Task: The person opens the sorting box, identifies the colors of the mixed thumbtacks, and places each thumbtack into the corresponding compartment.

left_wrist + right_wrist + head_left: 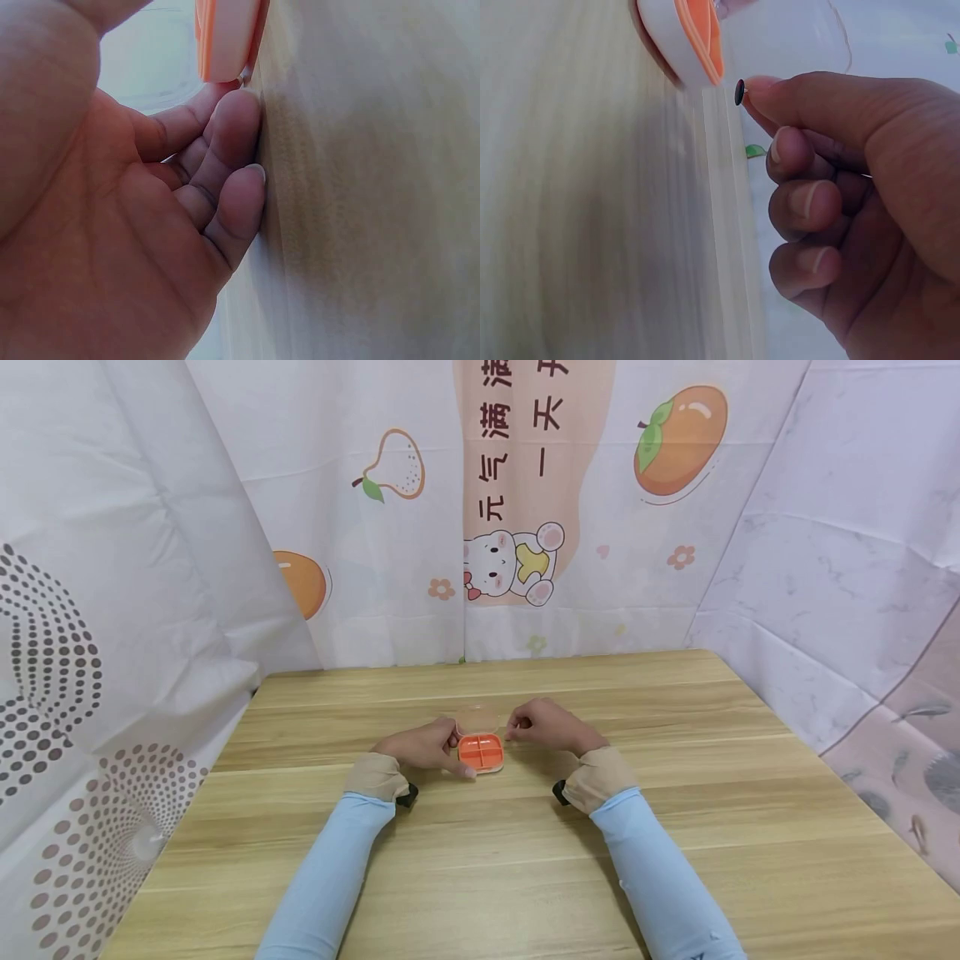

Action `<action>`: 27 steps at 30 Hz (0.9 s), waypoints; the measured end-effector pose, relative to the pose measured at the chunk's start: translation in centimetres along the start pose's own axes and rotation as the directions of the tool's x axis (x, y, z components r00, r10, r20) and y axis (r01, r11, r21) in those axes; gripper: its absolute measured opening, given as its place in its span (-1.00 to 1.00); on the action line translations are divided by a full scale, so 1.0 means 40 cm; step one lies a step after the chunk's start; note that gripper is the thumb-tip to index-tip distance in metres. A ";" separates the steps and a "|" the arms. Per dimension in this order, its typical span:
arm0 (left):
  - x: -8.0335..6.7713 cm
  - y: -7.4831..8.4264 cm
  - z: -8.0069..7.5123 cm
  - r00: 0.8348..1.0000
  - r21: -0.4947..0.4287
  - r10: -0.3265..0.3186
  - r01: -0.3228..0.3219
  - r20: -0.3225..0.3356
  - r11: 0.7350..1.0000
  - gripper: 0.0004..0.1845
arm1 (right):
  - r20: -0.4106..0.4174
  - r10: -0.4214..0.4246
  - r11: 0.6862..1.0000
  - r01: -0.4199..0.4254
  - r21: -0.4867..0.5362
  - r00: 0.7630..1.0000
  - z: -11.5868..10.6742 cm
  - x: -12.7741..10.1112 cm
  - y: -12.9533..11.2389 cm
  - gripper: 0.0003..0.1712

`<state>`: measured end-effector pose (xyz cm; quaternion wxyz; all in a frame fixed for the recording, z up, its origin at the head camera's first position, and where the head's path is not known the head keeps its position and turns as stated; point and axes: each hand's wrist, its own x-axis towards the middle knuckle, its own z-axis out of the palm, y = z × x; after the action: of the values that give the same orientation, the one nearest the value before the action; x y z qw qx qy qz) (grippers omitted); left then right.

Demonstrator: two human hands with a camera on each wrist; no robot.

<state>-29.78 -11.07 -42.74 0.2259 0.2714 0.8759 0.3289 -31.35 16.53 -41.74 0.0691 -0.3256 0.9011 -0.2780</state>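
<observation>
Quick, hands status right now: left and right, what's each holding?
Left hand: fingers curled round the orange pill box, steadying it on the table.
Right hand: pinching a tiny dark stud at its fingertips.

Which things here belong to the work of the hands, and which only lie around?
In the work:
- orange pill box with its clear lid open
- small dark item, pinched by the right hand
- left hand, holding the box

Only around:
- wooden table
- printed backdrop cloth
</observation>
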 end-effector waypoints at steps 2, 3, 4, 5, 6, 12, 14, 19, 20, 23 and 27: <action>-0.001 0.001 0.001 1.000 -0.002 0.003 -0.003 0.002 1.000 -0.36 | 0.009 0.005 1.000 -0.005 0.000 1.000 0.003 0.002 -0.007 -0.90; -0.001 0.000 0.002 1.000 -0.004 0.003 -0.003 0.003 1.000 -0.36 | 0.011 0.005 1.000 -0.005 -0.001 1.000 0.003 0.002 -0.011 -0.90; -0.001 0.000 0.002 1.000 -0.006 0.004 -0.004 0.004 1.000 -0.36 | 0.012 0.007 1.000 -0.007 -0.004 1.000 0.005 0.004 -0.014 -0.90; -0.001 0.000 0.002 1.000 -0.006 0.003 -0.003 0.004 1.000 -0.36 | 0.013 0.008 1.000 -0.008 -0.008 1.000 0.006 0.005 -0.017 -0.90; 0.000 -0.001 0.002 1.000 -0.005 0.002 -0.002 0.004 1.000 -0.36 | 0.014 0.008 1.000 -0.008 -0.010 1.000 0.007 0.006 -0.019 -0.90; 0.002 -0.002 0.002 1.000 0.009 0.004 -0.004 0.003 1.000 -0.36 | 0.024 -0.017 1.000 0.017 -0.013 1.000 0.007 0.009 -0.034 -0.88; 0.003 -0.003 0.001 1.000 0.011 0.006 -0.006 0.003 1.000 -0.36 | 0.029 -0.022 1.000 0.023 -0.017 0.999 0.008 0.011 -0.039 -0.88; 0.004 -0.004 0.001 1.000 0.007 0.007 -0.007 0.007 1.000 -0.35 | 0.038 -0.035 0.999 0.036 -0.019 0.999 0.016 0.016 -0.045 -0.90; 0.004 -0.004 0.001 1.000 0.005 0.008 -0.008 0.007 1.000 -0.35 | 0.037 -0.041 0.999 0.042 -0.015 0.998 0.018 0.017 -0.046 -0.90; 0.003 -0.002 0.000 1.000 -0.002 0.011 -0.011 0.008 1.000 -0.35 | 0.043 -0.050 0.999 0.050 0.005 0.998 0.020 0.019 -0.054 -0.91; 0.002 -0.002 -0.001 1.000 -0.007 0.019 -0.019 0.009 1.000 -0.36 | 0.060 -0.053 0.998 0.051 0.021 0.997 0.022 0.023 -0.070 -0.91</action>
<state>-29.88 -11.10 -42.80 0.2275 0.2803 0.8712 0.3327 -30.27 13.79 -40.88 0.0924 -0.3566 0.8871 -0.2781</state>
